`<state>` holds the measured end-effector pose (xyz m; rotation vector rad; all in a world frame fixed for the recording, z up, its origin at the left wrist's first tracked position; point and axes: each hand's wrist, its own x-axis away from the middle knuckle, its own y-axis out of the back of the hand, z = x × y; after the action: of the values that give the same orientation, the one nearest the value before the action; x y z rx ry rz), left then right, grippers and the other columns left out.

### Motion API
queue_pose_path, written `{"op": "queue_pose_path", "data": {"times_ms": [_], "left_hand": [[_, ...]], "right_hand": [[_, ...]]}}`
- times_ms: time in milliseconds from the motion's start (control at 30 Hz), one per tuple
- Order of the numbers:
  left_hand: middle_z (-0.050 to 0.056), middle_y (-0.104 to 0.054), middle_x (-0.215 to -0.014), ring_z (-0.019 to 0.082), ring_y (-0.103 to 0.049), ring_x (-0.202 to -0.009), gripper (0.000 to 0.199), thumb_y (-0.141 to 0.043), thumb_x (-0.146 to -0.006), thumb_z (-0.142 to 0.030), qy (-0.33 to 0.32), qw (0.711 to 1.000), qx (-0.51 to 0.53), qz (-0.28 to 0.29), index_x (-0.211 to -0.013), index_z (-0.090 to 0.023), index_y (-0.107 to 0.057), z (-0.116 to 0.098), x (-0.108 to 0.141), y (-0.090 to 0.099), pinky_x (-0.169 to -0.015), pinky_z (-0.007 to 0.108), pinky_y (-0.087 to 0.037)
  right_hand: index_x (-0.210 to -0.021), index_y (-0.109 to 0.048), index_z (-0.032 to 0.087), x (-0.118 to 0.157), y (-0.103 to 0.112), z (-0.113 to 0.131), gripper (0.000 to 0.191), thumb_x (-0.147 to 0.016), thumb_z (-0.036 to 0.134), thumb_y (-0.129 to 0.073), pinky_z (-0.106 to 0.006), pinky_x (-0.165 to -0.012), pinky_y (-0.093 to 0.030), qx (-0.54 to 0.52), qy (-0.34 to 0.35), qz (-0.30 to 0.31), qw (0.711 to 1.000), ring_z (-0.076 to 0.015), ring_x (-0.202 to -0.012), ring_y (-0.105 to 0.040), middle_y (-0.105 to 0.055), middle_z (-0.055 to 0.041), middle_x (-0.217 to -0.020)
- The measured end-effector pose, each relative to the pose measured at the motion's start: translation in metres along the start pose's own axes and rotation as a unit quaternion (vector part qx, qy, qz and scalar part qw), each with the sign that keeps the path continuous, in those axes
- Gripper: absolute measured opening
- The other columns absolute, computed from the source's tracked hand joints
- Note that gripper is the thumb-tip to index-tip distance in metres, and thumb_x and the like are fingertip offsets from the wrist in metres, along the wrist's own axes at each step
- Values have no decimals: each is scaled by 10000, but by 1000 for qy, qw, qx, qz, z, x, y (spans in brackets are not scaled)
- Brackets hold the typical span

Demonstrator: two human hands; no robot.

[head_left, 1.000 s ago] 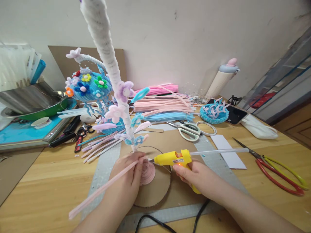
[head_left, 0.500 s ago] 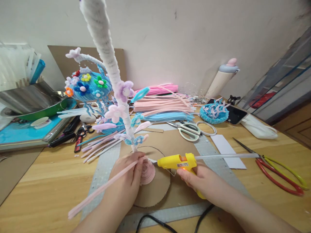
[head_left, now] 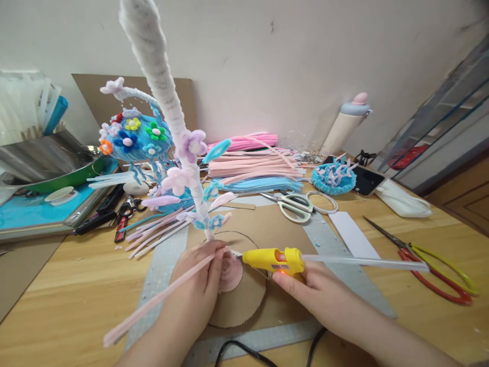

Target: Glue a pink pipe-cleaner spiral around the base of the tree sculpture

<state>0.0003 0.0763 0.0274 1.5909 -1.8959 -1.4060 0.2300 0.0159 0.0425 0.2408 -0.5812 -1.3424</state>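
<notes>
My left hand (head_left: 196,285) pinches a pink pipe cleaner (head_left: 153,300) beside a pink coil (head_left: 231,272), which lies on a round cardboard disc (head_left: 242,306). The strip's loose end points toward the lower left. My right hand (head_left: 305,285) is wrapped round a yellow glue gun (head_left: 273,260) with a clear glue stick (head_left: 362,261) out of its back. The gun's nozzle is at the upper right edge of the coil, close to my left fingertips. A white fuzzy stem (head_left: 168,97) with pastel flowers rises behind my left hand.
Bundles of pipe cleaners (head_left: 252,165) lie at the back. White-handled scissors (head_left: 294,206) are behind the disc; red and yellow scissors (head_left: 439,275) lie at the right. A flower-covered blue piece (head_left: 141,137) stands back left. A black cable (head_left: 244,347) runs along the front.
The glue gun has tilted slightly, its glue stick's rear end now lower and over the red and yellow scissors. The whole view has shifted a little. My left hand keeps its pinch.
</notes>
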Motion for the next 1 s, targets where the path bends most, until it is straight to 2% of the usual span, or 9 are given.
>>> {"op": "queue_pose_path", "data": {"times_ms": [333, 567, 767, 1000], "left_hand": [[48, -704, -1037, 224, -635, -980, 315, -371, -952, -360, 9, 1000, 10, 12, -1062, -226, -634, 0, 0, 0, -860, 386, -494], [29, -705, -1011, 213, -630, -955, 288, -377, -954, -336, 8, 1000, 14, 12, -1067, -236, -622, -1, 0, 0, -845, 378, -482], [21, -700, -1026, 211, -622, -963, 282, -378, -953, -337, 13, 1000, 22, 17, -1075, -242, -614, 1, 0, -1, -850, 376, -474], [23, -700, -1038, 216, -617, -981, 295, -366, -954, -344, 15, 999, 19, 25, -1073, -244, -617, 1, 1, 0, -860, 373, -468]], "right_hand": [[-1197, -619, 307, 3, -2, 3, 377, -910, 501, -472, -361, -892, -441, 16, -26, -3, 1000, -272, -1039, -602, -672, -35, -1152], [-1155, -650, 282, 9, -3, 5, 389, -903, 505, -453, -381, -841, -481, 35, -45, -8, 998, -284, -970, -639, -714, -39, -1047], [-1158, -629, 286, 13, -2, 2, 381, -908, 501, -439, -384, -890, -474, 32, -39, 0, 999, -271, -1029, -622, -697, -32, -1102], [-1091, -651, 287, 20, -4, -4, 357, -900, 505, -441, -373, -861, -495, 38, -41, 1, 998, -268, -997, -636, -710, -37, -1052]]}}
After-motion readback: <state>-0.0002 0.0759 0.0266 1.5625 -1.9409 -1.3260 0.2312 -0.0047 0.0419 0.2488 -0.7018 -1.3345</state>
